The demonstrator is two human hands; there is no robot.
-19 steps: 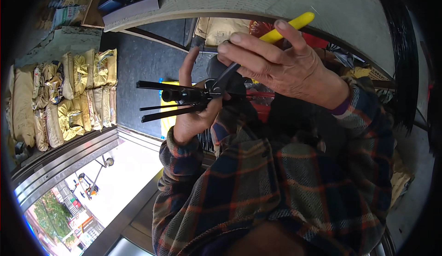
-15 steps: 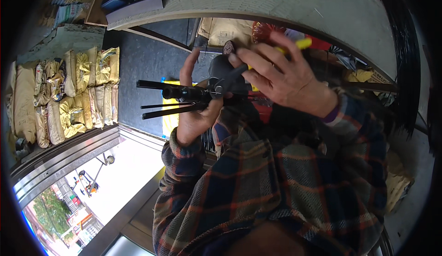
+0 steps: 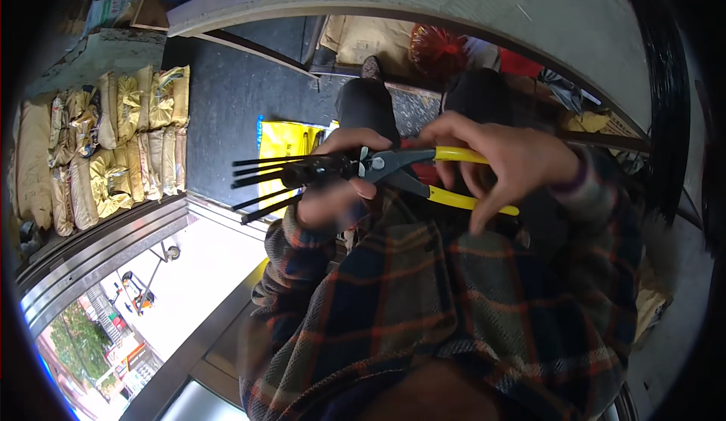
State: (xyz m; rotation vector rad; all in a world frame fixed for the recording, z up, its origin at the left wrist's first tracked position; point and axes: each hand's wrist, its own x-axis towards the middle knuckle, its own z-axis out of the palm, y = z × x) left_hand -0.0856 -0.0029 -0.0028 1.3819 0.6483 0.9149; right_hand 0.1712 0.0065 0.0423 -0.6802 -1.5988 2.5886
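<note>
My left hand [image 3: 329, 208] is closed around a black umbrella-like frame part [image 3: 306, 172], a short tubular piece with several thin black rods sticking out to the left. Slip-joint style pliers [image 3: 395, 165] with dark jaws and yellow handles lie level in front of my chest. Their jaws meet the right end of the black part, beside my left fingers. My right hand [image 3: 525, 156] is on the yellow handles, which stand apart; its thumb lies by the lower one and its fingers pass behind the upper one. What exactly sits between the jaws is hidden.
A grey work table [image 3: 454, 1] spans the far side. Below it are a red plastic-wrapped bundle [image 3: 439, 52] and a brown sack [image 3: 363, 41]. A yellow bag [image 3: 283, 149] lies on the dark floor. Wrapped packages [image 3: 121, 149] are stacked at the left, near a bright doorway [image 3: 204, 258].
The pliers have swung down from a raised, tilted position to level, handles pointing right. My right hand has moved lower and right. The rods in my left hand have turned.
</note>
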